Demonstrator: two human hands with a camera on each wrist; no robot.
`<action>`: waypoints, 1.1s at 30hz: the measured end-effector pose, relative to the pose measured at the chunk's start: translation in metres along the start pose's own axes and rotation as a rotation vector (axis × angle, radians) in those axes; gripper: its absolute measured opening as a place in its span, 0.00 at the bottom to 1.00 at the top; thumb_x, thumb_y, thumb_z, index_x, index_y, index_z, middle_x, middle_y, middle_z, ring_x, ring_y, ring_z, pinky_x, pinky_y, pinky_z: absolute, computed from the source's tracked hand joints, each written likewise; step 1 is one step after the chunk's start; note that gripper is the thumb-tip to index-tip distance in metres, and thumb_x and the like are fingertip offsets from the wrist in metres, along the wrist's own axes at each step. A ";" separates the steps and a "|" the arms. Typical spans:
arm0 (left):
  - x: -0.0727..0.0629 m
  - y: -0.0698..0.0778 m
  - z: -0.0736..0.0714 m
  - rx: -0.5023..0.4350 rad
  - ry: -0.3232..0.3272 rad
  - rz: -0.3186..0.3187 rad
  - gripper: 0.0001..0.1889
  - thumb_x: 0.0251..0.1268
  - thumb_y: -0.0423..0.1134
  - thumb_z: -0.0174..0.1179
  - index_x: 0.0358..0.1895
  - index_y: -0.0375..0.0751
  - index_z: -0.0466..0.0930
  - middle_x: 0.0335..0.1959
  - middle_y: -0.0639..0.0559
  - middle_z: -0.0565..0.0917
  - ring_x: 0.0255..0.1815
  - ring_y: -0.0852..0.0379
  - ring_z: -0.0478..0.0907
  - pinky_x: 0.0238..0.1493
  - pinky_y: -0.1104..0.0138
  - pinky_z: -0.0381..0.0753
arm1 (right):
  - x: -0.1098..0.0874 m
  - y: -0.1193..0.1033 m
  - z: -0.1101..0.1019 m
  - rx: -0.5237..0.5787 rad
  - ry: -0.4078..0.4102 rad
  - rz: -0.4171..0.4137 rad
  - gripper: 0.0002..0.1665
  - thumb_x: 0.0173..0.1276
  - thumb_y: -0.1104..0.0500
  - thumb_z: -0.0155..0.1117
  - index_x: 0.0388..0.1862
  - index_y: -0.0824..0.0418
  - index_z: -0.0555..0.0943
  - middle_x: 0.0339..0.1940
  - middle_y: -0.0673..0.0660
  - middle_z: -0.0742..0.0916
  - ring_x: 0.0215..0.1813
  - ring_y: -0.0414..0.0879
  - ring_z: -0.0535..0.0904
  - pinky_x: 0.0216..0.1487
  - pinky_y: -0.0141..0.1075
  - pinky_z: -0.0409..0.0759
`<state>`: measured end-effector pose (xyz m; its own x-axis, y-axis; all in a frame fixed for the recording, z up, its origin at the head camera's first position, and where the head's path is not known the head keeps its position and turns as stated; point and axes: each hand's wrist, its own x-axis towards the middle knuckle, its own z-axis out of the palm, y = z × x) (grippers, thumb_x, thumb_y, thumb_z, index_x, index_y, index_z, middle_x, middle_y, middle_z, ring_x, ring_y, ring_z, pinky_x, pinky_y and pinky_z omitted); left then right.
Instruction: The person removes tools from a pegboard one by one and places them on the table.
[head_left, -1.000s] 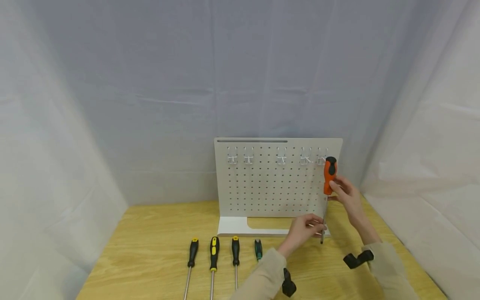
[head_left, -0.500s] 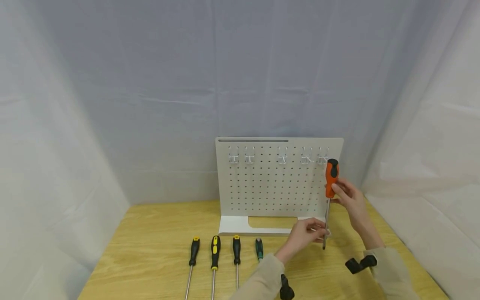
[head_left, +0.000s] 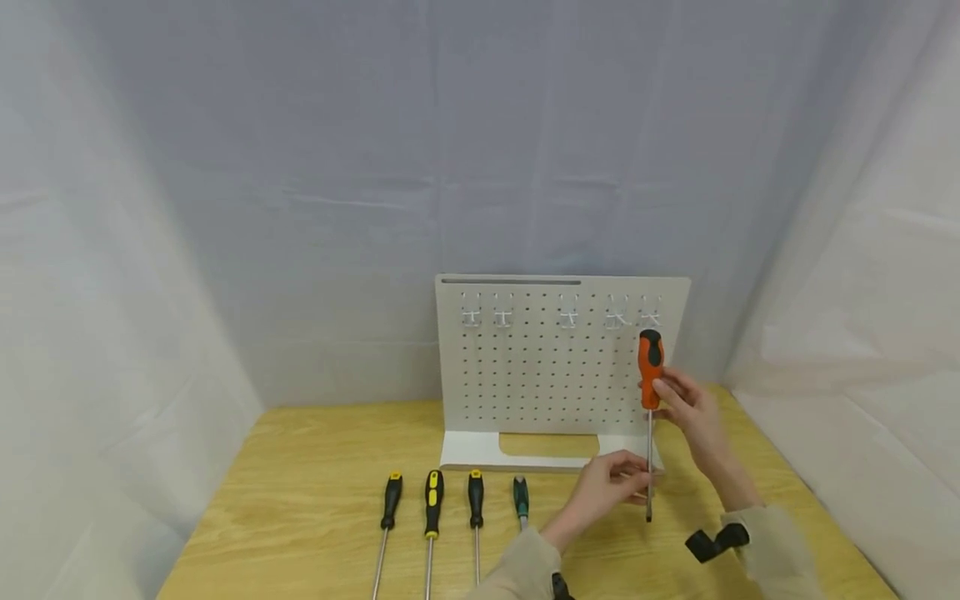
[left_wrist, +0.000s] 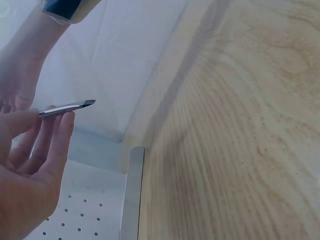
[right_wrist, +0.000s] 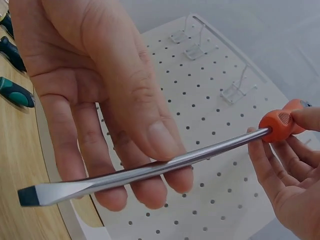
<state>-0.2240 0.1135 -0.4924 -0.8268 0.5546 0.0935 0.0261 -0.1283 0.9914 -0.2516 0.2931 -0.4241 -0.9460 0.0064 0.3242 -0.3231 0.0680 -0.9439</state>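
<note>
An orange and black flat-blade screwdriver stands nearly upright in front of the right end of the pegboard, tip down. Its handle is held by my right hand, thumb against the orange grip. Lower down, my left hand pinches the metal shaft between thumb and fingers. The right wrist view shows the left thumb lying across the shaft, with the dark flat tip jutting past the fingers. In the left wrist view, the blade tip sticks out beyond the left fingertips.
Several clear hooks line the pegboard's upper part. On the wooden table lie a yellow-topped black screwdriver, two more black and yellow ones, and a green-handled screwdriver. White sheets surround the table.
Both hands have brought the orange screwdriver lower, and it now stands straighter below the rightmost hook. The head view has shifted slightly. The screwdrivers on the table lie as before.
</note>
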 end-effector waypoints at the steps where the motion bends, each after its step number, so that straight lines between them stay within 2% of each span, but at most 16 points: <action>1: -0.002 0.000 0.000 -0.009 0.014 -0.008 0.12 0.73 0.31 0.60 0.53 0.29 0.81 0.47 0.36 0.87 0.40 0.58 0.87 0.49 0.54 0.88 | 0.000 0.000 0.001 0.003 -0.006 0.005 0.27 0.80 0.59 0.55 0.69 0.75 0.66 0.46 0.40 0.88 0.44 0.36 0.83 0.41 0.31 0.86; 7: -0.014 -0.004 -0.003 -0.033 0.105 -0.026 0.12 0.72 0.31 0.61 0.54 0.30 0.81 0.47 0.36 0.87 0.39 0.56 0.87 0.48 0.51 0.88 | -0.002 0.003 0.011 -0.025 -0.055 0.023 0.30 0.81 0.59 0.55 0.70 0.79 0.63 0.47 0.40 0.88 0.46 0.35 0.83 0.43 0.32 0.86; 10: -0.021 -0.004 -0.005 -0.033 0.122 -0.019 0.12 0.71 0.30 0.62 0.53 0.29 0.81 0.46 0.36 0.86 0.38 0.56 0.87 0.47 0.48 0.87 | -0.002 0.005 0.016 -0.049 -0.068 0.039 0.32 0.80 0.59 0.55 0.72 0.80 0.61 0.45 0.39 0.86 0.46 0.34 0.83 0.46 0.29 0.85; 14: -0.032 -0.002 -0.007 -0.030 0.132 -0.018 0.10 0.71 0.29 0.61 0.52 0.30 0.82 0.45 0.36 0.86 0.37 0.57 0.87 0.44 0.51 0.89 | -0.002 0.007 0.021 -0.063 -0.088 0.074 0.34 0.80 0.59 0.55 0.74 0.78 0.59 0.46 0.40 0.84 0.48 0.33 0.82 0.50 0.27 0.83; 18: -0.041 0.000 -0.008 -0.037 0.141 -0.012 0.10 0.70 0.26 0.61 0.51 0.27 0.81 0.43 0.35 0.86 0.35 0.58 0.86 0.42 0.51 0.89 | -0.003 0.010 0.026 -0.082 -0.114 0.099 0.36 0.80 0.58 0.56 0.76 0.76 0.58 0.55 0.49 0.82 0.51 0.31 0.81 0.51 0.27 0.83; 23: -0.053 -0.001 -0.008 -0.055 0.148 -0.024 0.09 0.69 0.26 0.62 0.48 0.24 0.80 0.39 0.46 0.86 0.33 0.59 0.85 0.41 0.50 0.89 | -0.004 0.017 0.033 -0.093 -0.159 0.125 0.36 0.80 0.57 0.56 0.78 0.71 0.57 0.65 0.69 0.76 0.52 0.31 0.81 0.52 0.30 0.84; 25: -0.058 -0.003 -0.008 -0.055 0.154 -0.039 0.08 0.69 0.25 0.62 0.47 0.25 0.80 0.38 0.52 0.84 0.33 0.57 0.86 0.41 0.50 0.89 | -0.005 0.020 0.036 -0.096 -0.179 0.144 0.37 0.79 0.57 0.58 0.79 0.70 0.57 0.67 0.73 0.74 0.51 0.33 0.82 0.51 0.32 0.85; 28: -0.066 -0.007 -0.009 -0.050 0.158 -0.066 0.08 0.68 0.25 0.62 0.47 0.24 0.80 0.37 0.54 0.83 0.33 0.51 0.87 0.41 0.53 0.90 | -0.006 0.024 0.042 -0.107 -0.205 0.185 0.39 0.78 0.58 0.60 0.80 0.68 0.56 0.68 0.74 0.73 0.52 0.38 0.84 0.49 0.34 0.85; 29: -0.068 -0.008 -0.009 -0.045 0.159 -0.076 0.08 0.68 0.25 0.62 0.46 0.23 0.80 0.36 0.54 0.83 0.33 0.49 0.87 0.40 0.55 0.90 | -0.007 0.027 0.044 -0.112 -0.212 0.200 0.40 0.77 0.58 0.60 0.80 0.68 0.56 0.68 0.74 0.73 0.52 0.39 0.84 0.48 0.34 0.85; 33: -0.076 -0.013 -0.010 -0.041 0.188 -0.091 0.07 0.66 0.22 0.62 0.45 0.24 0.80 0.34 0.50 0.84 0.34 0.39 0.87 0.38 0.55 0.90 | -0.011 0.038 0.053 -0.134 -0.234 0.237 0.41 0.76 0.57 0.62 0.80 0.67 0.56 0.68 0.73 0.73 0.55 0.47 0.84 0.47 0.36 0.86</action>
<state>-0.1667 0.0646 -0.5136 -0.9150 0.4030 -0.0186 -0.0730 -0.1201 0.9901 -0.2550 0.2427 -0.4664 -0.9800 -0.1895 0.0599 -0.1022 0.2220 -0.9697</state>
